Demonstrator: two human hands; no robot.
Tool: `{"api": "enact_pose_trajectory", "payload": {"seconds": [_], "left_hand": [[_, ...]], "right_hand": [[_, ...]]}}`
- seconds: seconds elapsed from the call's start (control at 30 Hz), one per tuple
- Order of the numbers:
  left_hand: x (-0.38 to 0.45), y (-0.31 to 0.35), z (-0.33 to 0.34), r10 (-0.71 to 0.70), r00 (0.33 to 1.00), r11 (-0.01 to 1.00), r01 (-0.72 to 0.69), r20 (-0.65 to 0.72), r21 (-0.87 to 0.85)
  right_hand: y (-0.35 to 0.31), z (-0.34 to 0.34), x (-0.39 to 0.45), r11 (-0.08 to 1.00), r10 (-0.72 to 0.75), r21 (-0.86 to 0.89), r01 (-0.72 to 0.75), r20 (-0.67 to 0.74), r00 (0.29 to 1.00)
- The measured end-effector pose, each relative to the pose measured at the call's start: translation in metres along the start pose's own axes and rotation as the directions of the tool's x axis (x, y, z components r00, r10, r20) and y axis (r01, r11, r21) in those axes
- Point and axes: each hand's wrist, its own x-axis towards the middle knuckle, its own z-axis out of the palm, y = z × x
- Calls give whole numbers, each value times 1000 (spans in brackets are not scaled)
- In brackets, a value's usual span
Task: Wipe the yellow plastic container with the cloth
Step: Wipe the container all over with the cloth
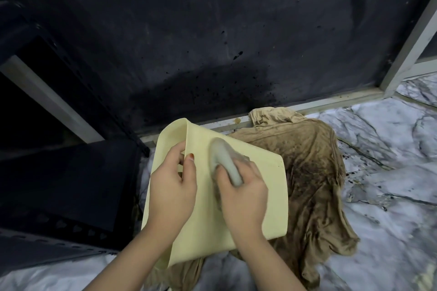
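On the marble-patterned floor (390,149), right up against a dark wall panel (212,30), a person works with both bare hands over a yellow plastic container (267,196). Container is tipped on its side, pale yellow, flat outer face turned up toward the person, rim at the upper left. It sits on top of a crumpled brown rag (314,172), dirty with dark speckled stains, spread on the floor under and to the right of the container.

Left hand (172,191) is closed on the container's upper-left edge: thumb on the outer face, fingers curled over the rim to the inside, holding it steady. Thumbnail is painted reddish.

Right hand (241,198) is closed around a small bunched grey cloth (224,160), pressed flat against the container's outer face. Cloth sticks out past the fingers toward the wall, a bit blurred. Both hands are close together, nearly touching, the left one just left of the cloth.

Dark spots are spattered on the lower wall panel and on the floor right of the rag. A pale metal frame rail (307,104) runs along the base of the wall, with an upright post (411,47) at far right. A black perforated shelf unit (59,184) stands at left, just beside the container; whether they touch I cannot tell.
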Motion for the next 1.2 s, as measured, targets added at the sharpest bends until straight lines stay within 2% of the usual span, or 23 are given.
{"api": "enact_pose_trajectory", "payload": {"seconds": [0.1,0.2,0.3,0.43,0.63,0.97,1.07,1.2], "left_hand": [[-1,2,-2,11,1000,1000,-11,0,12],[-1,2,-3,24,1000,1000,-24,17,-2],[-1,1,-2,10,1000,999,-9,29,-31],[0,-3,-3,-16,1000,999,16,21,-27],[0,4,-4,-13,999,998,16,44,-54],[2,8,-2,-61,986,991,79,158,-110],[5,20,-4,-127,967,958,177,219,-226],[7,27,-3,-183,971,933,221,152,-284]], "right_hand": [[-11,5,-3,998,-55,1,55,50,997],[-6,0,6,999,-30,24,28,66,997],[13,-9,25,995,96,19,-96,25,995],[54,-29,43,958,285,-11,-286,-72,956],[96,-49,47,907,415,-6,-421,-155,897],[133,-65,29,844,524,23,-536,-246,815],[133,-65,22,842,520,19,-539,-296,801],[121,-60,17,863,473,-19,-505,-323,820]]}}
